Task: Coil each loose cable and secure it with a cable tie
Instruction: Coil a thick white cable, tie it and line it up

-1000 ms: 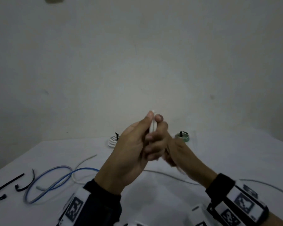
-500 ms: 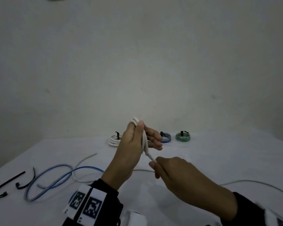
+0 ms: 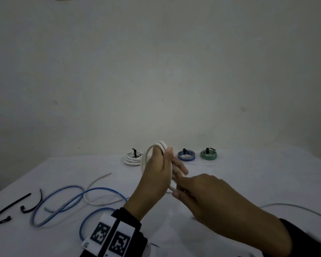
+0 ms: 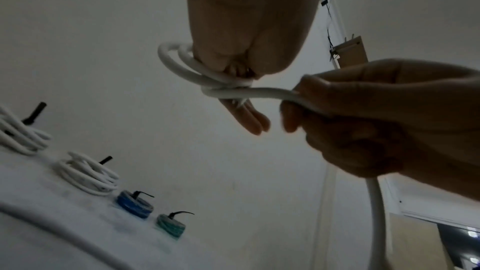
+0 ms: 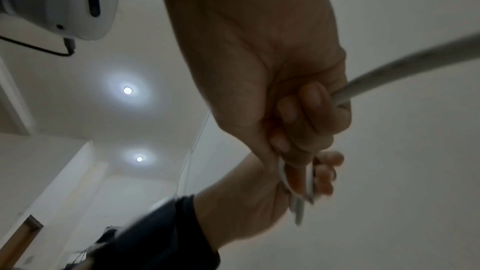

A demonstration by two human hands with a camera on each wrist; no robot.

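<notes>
My left hand (image 3: 171, 158) is raised over the table and pinches a coil of white cable (image 3: 156, 147) between thumb and fingers, with several loops standing out above the thumb. In the left wrist view the coil (image 4: 179, 65) hangs beside the left hand (image 4: 246, 81). Just below and to the right, my right hand (image 3: 178, 190) grips the same cable's free run (image 4: 259, 91) in curled fingers. The rest of that cable trails off to the right across the table (image 3: 295, 207). The right wrist view shows the right hand (image 5: 306, 114) closed round the cable (image 5: 402, 69).
Three tied coils sit at the table's back: white (image 3: 133, 158), blue (image 3: 186, 156), green (image 3: 208, 154). Loose blue (image 3: 100, 190) and grey-blue (image 3: 59, 206) cables lie at the front left, with two black cable ties (image 3: 9, 206) beside them. A wall rises behind the white table (image 3: 248, 182).
A second ago both hands were pressed together. The right hand has since dropped below the left while holding the cable, and the coil's loops now show above the left thumb.
</notes>
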